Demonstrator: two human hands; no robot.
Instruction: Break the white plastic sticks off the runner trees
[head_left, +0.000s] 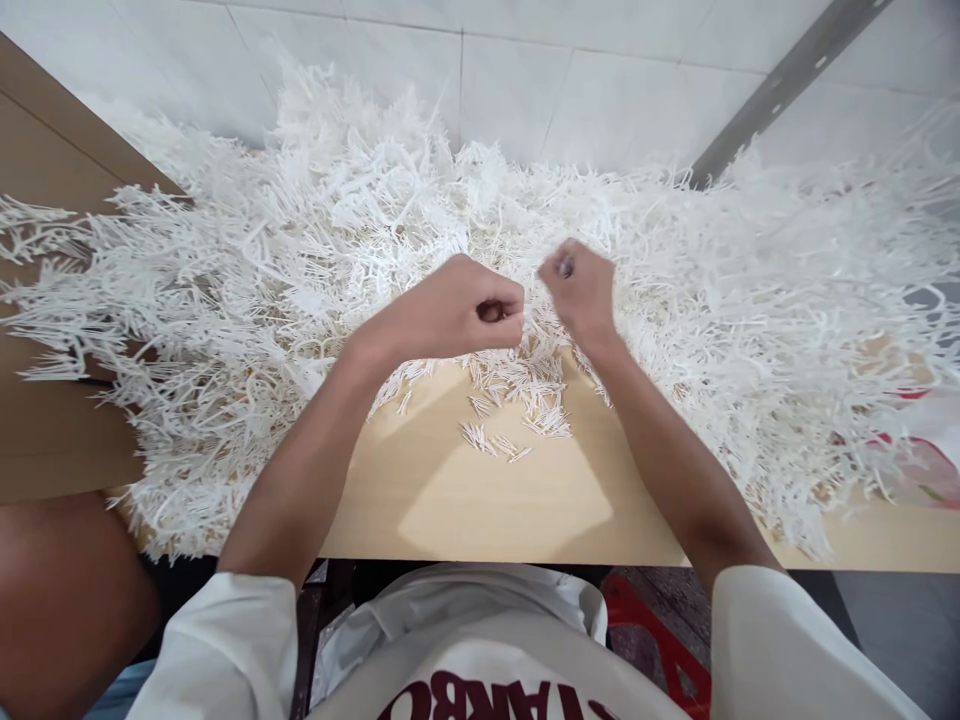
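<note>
Both of my hands hover over the front of a large heap of white, branching plastic strands [262, 270]. My left hand [469, 308] is curled closed, thumb against the bent fingers. What it grips, if anything, is hidden. Just to its right, my right hand [585, 290] makes a slightly blurred fist, tilted inward, and its contents cannot be made out. A small gap separates the two hands. Below them, short loose white sticks [547, 400] lie scattered on the pale wooden tabletop [480, 510].
A brown board [75, 150] stands at the left. Behind the heap is a tiled wall [525, 90], with a grey metal post [780, 80] at the back right. A clear bag with red print [919, 465] lies at the right. Someone's bare limb [67, 610] shows at lower left.
</note>
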